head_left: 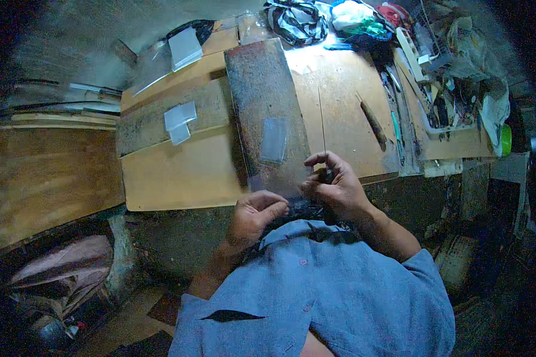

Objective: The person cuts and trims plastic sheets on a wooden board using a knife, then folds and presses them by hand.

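My right hand point(335, 185) is closed around the dark handle of a long thin spike point(323, 119), whose shaft points up and away over the bench. My left hand point(255, 215) is held low, close to my body, thumb and fingertips pinched together. Whatever may be between those fingertips is too small to make out. Between and beyond my hands stretches a long dark worn board point(262, 77). A clear, flat plastic piece point(274, 140) lies on its near part, apart from both hands.
More plastic pieces point(180, 122) lie left of the board, and a white sheet point(184, 47) farther back. A wooden-handled tool point(373, 126) rests on the bench point(345, 101) at right. Beyond it stands a tray point(449, 131) of tools. Bags point(296, 22) sit at the back.
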The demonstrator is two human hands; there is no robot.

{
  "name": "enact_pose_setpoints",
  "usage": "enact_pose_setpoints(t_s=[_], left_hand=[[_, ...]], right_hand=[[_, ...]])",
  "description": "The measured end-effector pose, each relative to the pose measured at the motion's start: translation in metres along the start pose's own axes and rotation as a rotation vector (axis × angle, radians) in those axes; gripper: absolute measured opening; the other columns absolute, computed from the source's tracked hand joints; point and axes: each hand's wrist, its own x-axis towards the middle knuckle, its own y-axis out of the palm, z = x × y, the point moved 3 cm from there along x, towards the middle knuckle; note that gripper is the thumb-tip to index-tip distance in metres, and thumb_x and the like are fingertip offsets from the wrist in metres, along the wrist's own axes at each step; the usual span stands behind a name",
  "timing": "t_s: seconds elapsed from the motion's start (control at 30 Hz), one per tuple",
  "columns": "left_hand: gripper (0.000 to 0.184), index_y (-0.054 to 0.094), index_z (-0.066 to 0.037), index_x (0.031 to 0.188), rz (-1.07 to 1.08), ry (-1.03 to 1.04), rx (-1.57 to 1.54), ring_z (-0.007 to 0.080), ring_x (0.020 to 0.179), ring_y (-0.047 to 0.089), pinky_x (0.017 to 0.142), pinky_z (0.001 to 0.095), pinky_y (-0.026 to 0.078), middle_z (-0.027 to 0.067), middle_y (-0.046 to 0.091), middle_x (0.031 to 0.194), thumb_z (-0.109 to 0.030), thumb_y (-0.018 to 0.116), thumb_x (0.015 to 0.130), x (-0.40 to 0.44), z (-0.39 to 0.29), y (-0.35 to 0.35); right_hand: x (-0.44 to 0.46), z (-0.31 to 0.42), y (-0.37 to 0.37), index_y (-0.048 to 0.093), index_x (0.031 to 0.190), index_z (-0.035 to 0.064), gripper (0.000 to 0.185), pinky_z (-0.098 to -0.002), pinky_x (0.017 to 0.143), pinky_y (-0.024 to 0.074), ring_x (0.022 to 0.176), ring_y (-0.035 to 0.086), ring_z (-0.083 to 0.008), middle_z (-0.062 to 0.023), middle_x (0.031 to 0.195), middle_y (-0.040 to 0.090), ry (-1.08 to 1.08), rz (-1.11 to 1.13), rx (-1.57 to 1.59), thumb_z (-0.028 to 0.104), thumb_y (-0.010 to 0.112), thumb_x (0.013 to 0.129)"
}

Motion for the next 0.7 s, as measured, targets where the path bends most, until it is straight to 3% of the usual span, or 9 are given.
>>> enact_pose_setpoints(t_s=[0.07, 0.2, 0.27, 0.47, 0.7], left_hand=[[0.019, 0.062, -0.001, 0.099, 0.067, 0.079, -0.080, 0.0103, 0.077, 0.060, 0.072, 0.0237, 0.048, 0.0051, 0.066, 0.086, -0.013, 0.066, 0.084, 0.000, -0.001, 0.001], [0.015, 0.063, 0.000, 0.095, -0.035, 0.117, -0.225, 0.0101, 0.072, 0.060, 0.069, 0.0238, 0.048, 0.0047, 0.065, 0.084, -0.009, 0.065, 0.083, 0.002, -0.021, -0.001], [0.015, 0.063, 0.001, 0.093, 0.172, -0.019, -0.098, 0.0094, 0.070, 0.059, 0.067, 0.0223, 0.047, 0.0043, 0.065, 0.082, -0.010, 0.065, 0.084, 0.004, -0.028, 0.004], [0.017, 0.063, 0.001, 0.087, -0.128, -0.006, -0.097, 0.0082, 0.067, 0.057, 0.061, 0.0211, 0.046, 0.0042, 0.064, 0.077, -0.016, 0.066, 0.084, 0.012, -0.025, 0.010], [0.015, 0.063, 0.000, 0.083, -0.120, 0.051, -0.239, 0.0078, 0.062, 0.056, 0.058, 0.0212, 0.046, 0.0030, 0.063, 0.071, -0.014, 0.063, 0.087, 0.015, -0.010, 0.007]], right_hand=[[0.001, 0.001, -0.005, 0.048, 0.112, 0.0032, 0.041, -0.0241, 0.067, 0.0468, 0.076, 0.059, -0.0112, -0.0064, 0.085, 0.063, -0.024, 0.010, -0.048, 0.000, 0.067, 0.076], [0.005, 0.009, -0.006, 0.047, 0.113, 0.0017, 0.045, -0.0245, 0.067, 0.0470, 0.076, 0.060, -0.0117, -0.0068, 0.085, 0.063, -0.019, 0.176, -0.213, -0.003, 0.068, 0.073], [0.010, 0.012, 0.001, 0.047, 0.113, 0.0012, 0.047, -0.0249, 0.068, 0.0473, 0.076, 0.060, -0.0122, -0.0076, 0.085, 0.063, -0.010, 0.317, -0.106, -0.005, 0.068, 0.072], [0.011, 0.015, 0.005, 0.047, 0.114, 0.0012, 0.044, -0.0237, 0.068, 0.0473, 0.077, 0.060, -0.0118, -0.0073, 0.084, 0.062, -0.026, 0.137, -0.066, -0.003, 0.066, 0.074], [0.011, 0.007, -0.001, 0.047, 0.115, 0.0027, 0.039, -0.0224, 0.063, 0.0456, 0.073, 0.056, -0.0088, -0.0035, 0.078, 0.059, -0.061, 0.102, -0.141, -0.001, 0.062, 0.079]])
